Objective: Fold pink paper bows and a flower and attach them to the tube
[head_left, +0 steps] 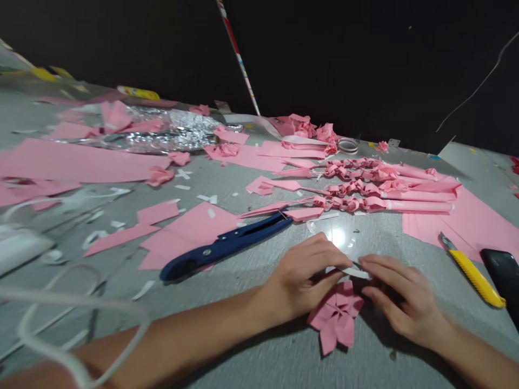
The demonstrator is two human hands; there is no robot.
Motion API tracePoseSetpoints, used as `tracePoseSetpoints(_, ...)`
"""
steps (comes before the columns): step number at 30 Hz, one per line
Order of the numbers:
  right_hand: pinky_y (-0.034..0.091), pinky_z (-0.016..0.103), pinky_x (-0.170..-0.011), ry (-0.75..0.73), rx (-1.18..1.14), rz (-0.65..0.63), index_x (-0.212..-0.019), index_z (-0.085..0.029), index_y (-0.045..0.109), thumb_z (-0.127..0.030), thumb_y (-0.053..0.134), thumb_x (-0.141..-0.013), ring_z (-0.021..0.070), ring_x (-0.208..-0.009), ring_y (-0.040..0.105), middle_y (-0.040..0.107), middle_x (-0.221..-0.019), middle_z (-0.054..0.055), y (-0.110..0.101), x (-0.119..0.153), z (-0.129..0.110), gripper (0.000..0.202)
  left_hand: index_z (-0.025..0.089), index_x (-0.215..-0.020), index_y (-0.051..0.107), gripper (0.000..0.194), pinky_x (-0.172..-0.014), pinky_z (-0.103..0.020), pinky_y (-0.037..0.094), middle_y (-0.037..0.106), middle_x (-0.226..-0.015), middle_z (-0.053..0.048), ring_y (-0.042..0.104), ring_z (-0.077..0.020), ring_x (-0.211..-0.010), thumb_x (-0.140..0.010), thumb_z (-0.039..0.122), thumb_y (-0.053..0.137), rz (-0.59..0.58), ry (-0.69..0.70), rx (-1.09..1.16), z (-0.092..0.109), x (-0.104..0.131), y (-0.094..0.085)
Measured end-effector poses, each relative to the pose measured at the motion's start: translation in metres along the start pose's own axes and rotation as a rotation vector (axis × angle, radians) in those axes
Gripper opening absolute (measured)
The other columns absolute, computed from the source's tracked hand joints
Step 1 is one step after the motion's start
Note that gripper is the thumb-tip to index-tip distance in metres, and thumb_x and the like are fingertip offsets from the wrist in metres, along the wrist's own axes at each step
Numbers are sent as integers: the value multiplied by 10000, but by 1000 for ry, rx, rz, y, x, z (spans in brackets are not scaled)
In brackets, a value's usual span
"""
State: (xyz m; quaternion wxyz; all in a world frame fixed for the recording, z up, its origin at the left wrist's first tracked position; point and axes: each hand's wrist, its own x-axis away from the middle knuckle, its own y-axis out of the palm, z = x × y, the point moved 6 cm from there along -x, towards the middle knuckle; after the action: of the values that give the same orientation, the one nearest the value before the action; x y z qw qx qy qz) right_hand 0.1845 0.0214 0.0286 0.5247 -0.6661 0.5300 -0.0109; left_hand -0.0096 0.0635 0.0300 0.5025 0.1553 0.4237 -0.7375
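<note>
My left hand (306, 273) pinches one end of a narrow white strip (357, 274) between thumb and fingers. At the strip's other end, my right hand (407, 297) has its fingers curled and its fingertips against it; the exact grip there is partly hidden. A folded pink paper flower (338, 316) with pointed petals lies just below the strip, close under my left thumb. Beyond my left hand rests a large pair of dark blue-handled scissors (227, 246), lying flat.
Pink paper chains (352, 204) lie ahead, partly over pink sheets (486, 219). On the right are a yellow cutter (476, 275) and a black phone (500, 281). White cable (77, 308) loops at lower left. Crinkled silver foil (182, 129) and a tape roll (347, 145) sit farther back.
</note>
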Motion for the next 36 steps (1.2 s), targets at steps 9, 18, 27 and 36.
tracePoseSetpoints(9,625,313,-707,164,-231,16,-1102,-254,693,-170,618,-1021,206,-846,788,806,-958,40,-2,-5,13,139,220,-1116,743,196,-822,-316,579,806,-931,-19,728,-174,-836,-951,129,689,20,-185,80,-18,0,1)
tracePoseSetpoints(18,644,330,-718,253,-352,-56,-1065,-231,709,-262,646,-1029,222,-881,776,798,-1041,91,1,-11,20,79,211,-965,734,126,-819,-323,609,798,-929,-43,749,-184,-857,-947,119,650,44,-207,165,-18,-1,-1)
tracePoseSetpoints(27,673,432,-931,-99,29,-28,-1175,-195,683,-126,670,-1007,275,-1104,771,803,-1196,122,8,0,0,182,244,-1337,685,344,-727,-292,580,719,-1068,-63,692,-175,-851,-1014,212,569,98,-442,395,-37,8,0)
tracePoseSetpoints(36,600,559,-1113,-155,87,-29,-1232,-197,682,-18,584,-964,345,-1418,623,814,-1127,100,2,-3,-6,337,201,-975,783,129,-717,-247,509,752,-818,-4,665,-134,-736,-997,158,663,-30,-269,264,-14,0,1)
